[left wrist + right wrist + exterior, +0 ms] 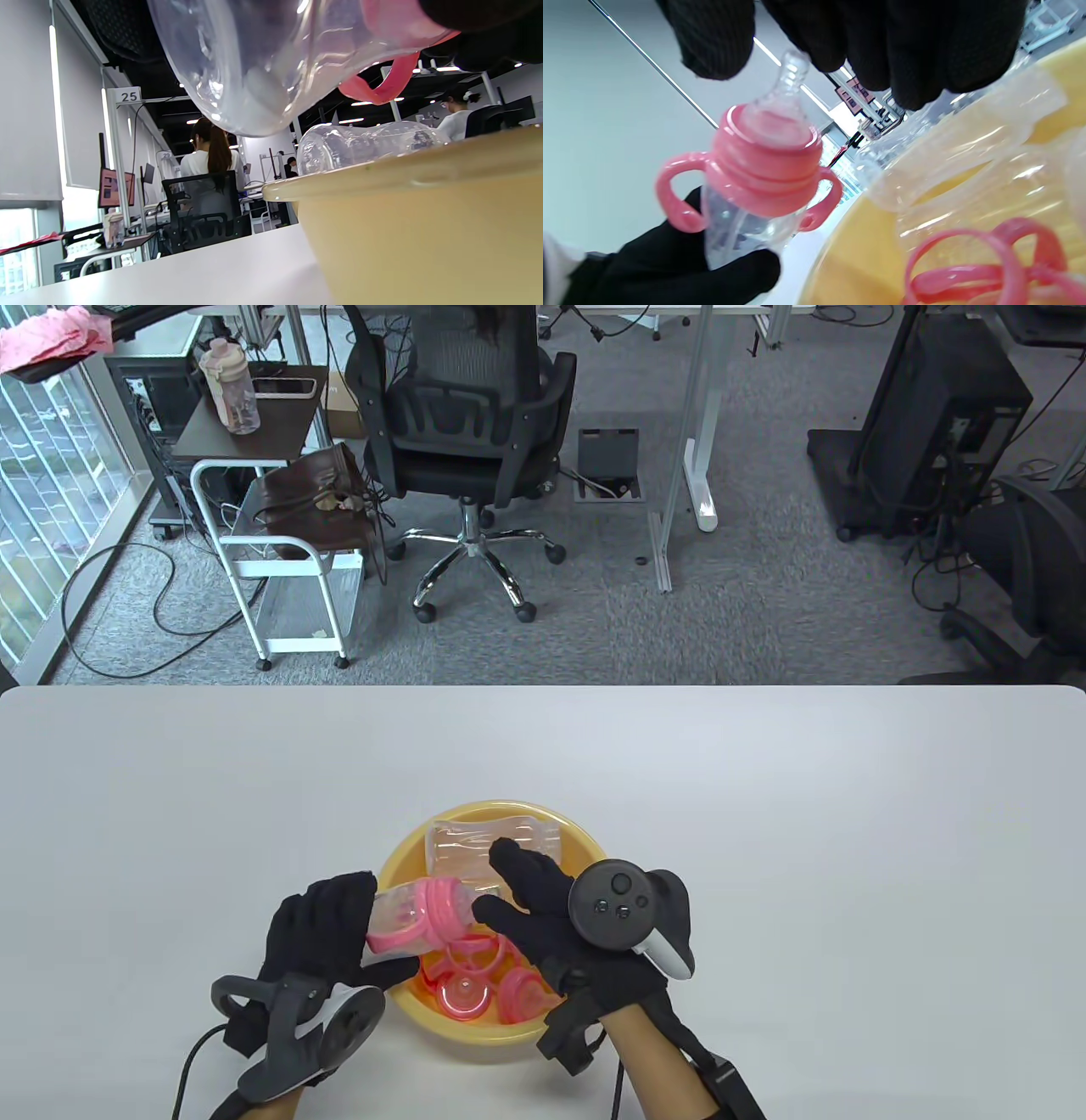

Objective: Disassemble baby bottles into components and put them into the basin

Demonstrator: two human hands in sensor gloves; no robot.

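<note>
Left hand (318,929) holds baby bottle (416,916) over basin (399,857); right hand (543,912) spread.

A clear baby bottle (405,918) with its pink collar (443,909), side handles and teat still on lies tilted over the near left rim of the yellow basin (399,857). Inside the basin rest two clear empty bottle bodies (475,844), loose pink handle rings (475,957) and pink collars (519,994).
</note>
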